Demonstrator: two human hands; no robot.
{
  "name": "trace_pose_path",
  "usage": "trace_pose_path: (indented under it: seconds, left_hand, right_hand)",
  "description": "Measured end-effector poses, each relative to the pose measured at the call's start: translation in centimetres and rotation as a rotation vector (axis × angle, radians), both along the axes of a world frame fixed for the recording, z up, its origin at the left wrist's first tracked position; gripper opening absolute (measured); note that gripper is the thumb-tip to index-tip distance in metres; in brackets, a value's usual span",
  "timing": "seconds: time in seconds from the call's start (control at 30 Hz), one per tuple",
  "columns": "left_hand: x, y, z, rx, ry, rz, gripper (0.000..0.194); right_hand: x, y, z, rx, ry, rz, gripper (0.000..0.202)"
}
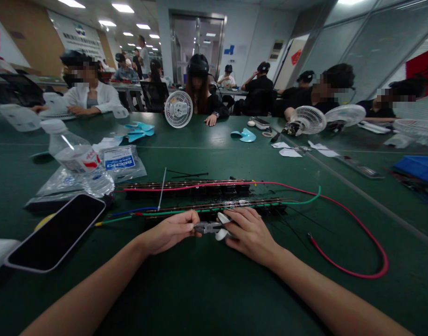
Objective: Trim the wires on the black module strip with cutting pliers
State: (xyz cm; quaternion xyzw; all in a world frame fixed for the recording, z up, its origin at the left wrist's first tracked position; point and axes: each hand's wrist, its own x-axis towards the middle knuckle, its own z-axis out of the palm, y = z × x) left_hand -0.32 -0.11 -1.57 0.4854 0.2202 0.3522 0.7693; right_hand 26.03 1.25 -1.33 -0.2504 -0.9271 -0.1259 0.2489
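My right hand (249, 231) is closed around the white handles of a pair of pliers (210, 227), whose grey jaws point left. At the jaw tips, my left hand (175, 228) has its fingers pinched together; what they hold, if anything, is too small to make out. Just beyond both hands lies a long dark strip (270, 207) with a green wire (301, 201) along it. A second dark strip (221, 187) sits behind, with a red cable (280, 183) running over it and curling round to the right. A white zip tie (162, 189) stands upright from the nearer strip.
To the left are a phone (58, 235), a plastic bottle (76, 158) and a labelled plastic bag (121, 161). Black zip ties (189, 176) lie behind the strips. Across the table people sit near fan parts, including a white fan grille (179, 109) and blue fan blades (245, 135).
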Motion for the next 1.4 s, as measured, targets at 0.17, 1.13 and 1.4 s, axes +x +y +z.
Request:
trace_pose_path:
  seconds: [0.17,1.13,1.4]
  left_hand:
    - [-0.01,-0.08,-0.13,0.036,-0.003,-0.007,0.014]
    - [0.15,-0.28,-0.37,0.090,0.024,0.010,0.010]
    - [0.14,-0.19,-0.43,0.091,0.035,0.002,0.009]
  right_hand:
    - [-0.13,-0.24,0.05,-0.077,0.013,-0.003,0.020]
    - [-0.18,-0.37,0.09,-0.274,0.054,0.067,0.021]
    - [-0.23,-0.70,0.19,-0.295,0.071,0.029,0.034]
